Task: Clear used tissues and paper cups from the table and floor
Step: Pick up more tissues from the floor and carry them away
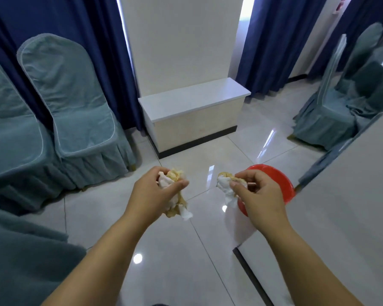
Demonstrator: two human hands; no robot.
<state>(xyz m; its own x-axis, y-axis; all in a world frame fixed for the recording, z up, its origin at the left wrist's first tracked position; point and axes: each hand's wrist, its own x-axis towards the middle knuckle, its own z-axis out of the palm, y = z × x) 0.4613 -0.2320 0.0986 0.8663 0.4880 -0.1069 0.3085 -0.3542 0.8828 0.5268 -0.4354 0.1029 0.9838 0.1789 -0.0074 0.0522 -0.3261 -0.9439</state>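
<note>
My left hand (pixel 152 193) grips a wad of crumpled tissues (pixel 175 195), white with yellow-brown stains, and part of the wad hangs below the fingers. My right hand (pixel 260 199) pinches a smaller crumpled stained tissue (pixel 224 186) between thumb and fingers. Both hands are held over the glossy tiled floor, about a hand's width apart. A red bin (pixel 279 182) stands on the floor just behind and under my right hand, and the hand hides much of it. No paper cup is in view.
Blue-grey covered chairs (pixel 75 111) line the left side, with more chairs (pixel 332 115) at the far right. A low white bench box (pixel 192 115) stands against the wall ahead between dark blue curtains. A pale wall or panel (pixel 341 206) rises close on my right.
</note>
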